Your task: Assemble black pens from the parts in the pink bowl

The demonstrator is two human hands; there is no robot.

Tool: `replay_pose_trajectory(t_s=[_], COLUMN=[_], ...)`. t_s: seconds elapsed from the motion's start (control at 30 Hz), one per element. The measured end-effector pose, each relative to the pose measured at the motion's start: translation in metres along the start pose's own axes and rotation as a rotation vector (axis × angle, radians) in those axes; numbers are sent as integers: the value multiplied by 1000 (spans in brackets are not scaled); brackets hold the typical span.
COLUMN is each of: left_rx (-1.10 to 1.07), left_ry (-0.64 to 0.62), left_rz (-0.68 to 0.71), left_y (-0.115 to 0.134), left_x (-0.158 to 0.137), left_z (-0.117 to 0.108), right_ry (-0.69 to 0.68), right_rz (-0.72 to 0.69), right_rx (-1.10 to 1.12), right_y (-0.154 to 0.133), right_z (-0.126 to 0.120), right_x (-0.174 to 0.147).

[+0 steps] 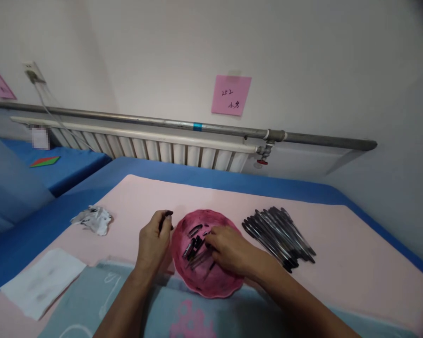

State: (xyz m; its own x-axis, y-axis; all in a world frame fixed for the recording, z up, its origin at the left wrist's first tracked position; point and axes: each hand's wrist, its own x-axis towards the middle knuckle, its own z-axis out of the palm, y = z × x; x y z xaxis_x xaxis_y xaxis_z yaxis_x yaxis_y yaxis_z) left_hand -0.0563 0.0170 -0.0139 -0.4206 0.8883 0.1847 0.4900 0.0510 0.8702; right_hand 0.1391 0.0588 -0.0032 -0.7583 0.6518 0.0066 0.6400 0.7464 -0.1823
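A round pink bowl point(229, 288) with a wavy rim stands in front of me, holding pen caps point(188, 249) and clear pen parts point(200, 258). Just left of its rim is my left hand point(153, 241), fingers curled and closed, with dark smudges at the tips; whatever is inside them is hidden. My right hand point(229, 249) reaches over the right side of the bowl, its fingers closed together among the parts. What they pinch is too small to make out. Assembled black pens point(278, 237) with clear barrels lie in a row to the right of the bowl.
A crumpled, stained tissue point(93, 219) and a smudged white sheet point(44, 284) lie at the left on the pink tabletop point(155, 192). Grey-blue cloth point(88, 300) covers the near edge. A radiator point(179, 152) and a pipe point(144, 120) run along the wall behind.
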Motion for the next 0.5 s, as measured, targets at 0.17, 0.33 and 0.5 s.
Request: replay_pose_trajectory(t_s=[0.17,0.33,0.5], left_rx=[-1,-21,14], left_ry=[-36,-212,-452], left_rz=[39,207,218], left_y=[3,14,23], left_x=[-3,-9,-19], left_z=[1,2,7], right_ry=[27,165,314], right_rz=[18,-44,-171], right_rx=[55,55,15], right_y=[3,3,-12], right_z=[2,1,-14], right_x=[0,0,-2])
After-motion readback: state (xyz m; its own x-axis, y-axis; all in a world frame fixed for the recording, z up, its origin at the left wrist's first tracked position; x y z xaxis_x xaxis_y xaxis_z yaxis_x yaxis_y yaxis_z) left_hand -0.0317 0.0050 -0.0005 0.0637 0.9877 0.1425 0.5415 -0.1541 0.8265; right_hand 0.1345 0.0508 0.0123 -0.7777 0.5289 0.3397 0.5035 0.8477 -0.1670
